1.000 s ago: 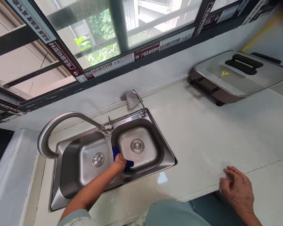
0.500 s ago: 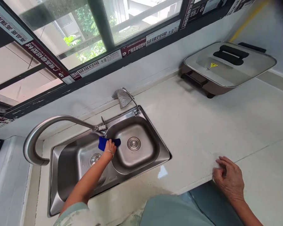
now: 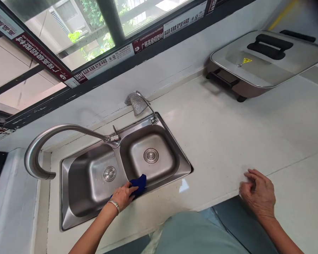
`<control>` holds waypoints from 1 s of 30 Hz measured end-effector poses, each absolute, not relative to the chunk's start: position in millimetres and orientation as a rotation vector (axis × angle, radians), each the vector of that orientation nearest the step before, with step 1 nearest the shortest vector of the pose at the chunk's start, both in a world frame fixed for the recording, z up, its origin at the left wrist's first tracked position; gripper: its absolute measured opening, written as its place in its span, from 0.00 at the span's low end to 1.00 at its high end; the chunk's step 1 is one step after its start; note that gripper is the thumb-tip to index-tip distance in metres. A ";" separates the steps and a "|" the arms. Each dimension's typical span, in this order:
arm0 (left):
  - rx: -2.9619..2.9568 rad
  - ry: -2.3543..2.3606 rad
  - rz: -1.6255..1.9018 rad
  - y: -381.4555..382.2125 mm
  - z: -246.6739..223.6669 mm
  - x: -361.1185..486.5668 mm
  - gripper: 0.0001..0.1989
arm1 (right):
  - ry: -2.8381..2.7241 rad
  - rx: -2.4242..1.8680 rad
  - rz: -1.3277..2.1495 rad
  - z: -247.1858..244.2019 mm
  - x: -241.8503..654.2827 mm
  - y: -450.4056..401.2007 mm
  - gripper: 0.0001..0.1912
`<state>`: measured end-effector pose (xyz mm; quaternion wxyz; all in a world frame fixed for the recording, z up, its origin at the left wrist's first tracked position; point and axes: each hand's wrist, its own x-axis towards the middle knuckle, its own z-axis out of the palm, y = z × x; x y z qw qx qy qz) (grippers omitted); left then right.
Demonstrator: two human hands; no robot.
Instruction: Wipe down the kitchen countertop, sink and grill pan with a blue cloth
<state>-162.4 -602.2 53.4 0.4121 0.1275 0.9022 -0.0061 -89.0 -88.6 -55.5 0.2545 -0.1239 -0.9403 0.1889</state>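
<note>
Through the head camera, the one view I work from, I have my left hand [image 3: 123, 195] closed over the blue cloth [image 3: 140, 183], pressing it onto the front edge of the steel sink [image 3: 184, 167] by the near end of the divider. Most of the cloth pokes out ahead of the fingertips, to their right, and a scrap of blue shows on the other side of the hand; how far the fingers curl underneath I cannot tell. Just behind the grip, a band [image 3: 114, 205] circles the wrist. Beyond the grip and to its right is one drain [image 3: 151, 155]; the other drain [image 3: 109, 174] is nearer, beyond it and slightly left. The tap [image 3: 31, 157] arches well left of the grip, its base farther off, behind the divider. Past the right bowl, at the far side from the grip, I see a thin spout [image 3: 147, 102] with a grey mesh [image 3: 137, 103] behind it. Well right of the grip, my right hand [image 3: 259, 194] rests at the front edge of the counter [image 3: 212, 148], fingers loosely bent, thumb and forefinger apart. Far beyond it stands a lidded pan [image 3: 250, 72] with black handles.
</note>
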 end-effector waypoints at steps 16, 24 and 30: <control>0.387 2.344 0.612 -566.8 4.1 -174.5 0.16 | -2.596 -0.324 0.483 -67.5 -86.8 -83.6 0.18; 0.697 2.304 0.983 -483.7 -15.1 -190.8 0.17 | -2.582 -0.335 0.480 -66.4 -88.2 -87.7 0.22; 0.936 2.364 0.948 -415.5 -26.6 -214.2 0.17 | -2.589 -0.339 0.496 -60.2 -90.2 -91.6 0.23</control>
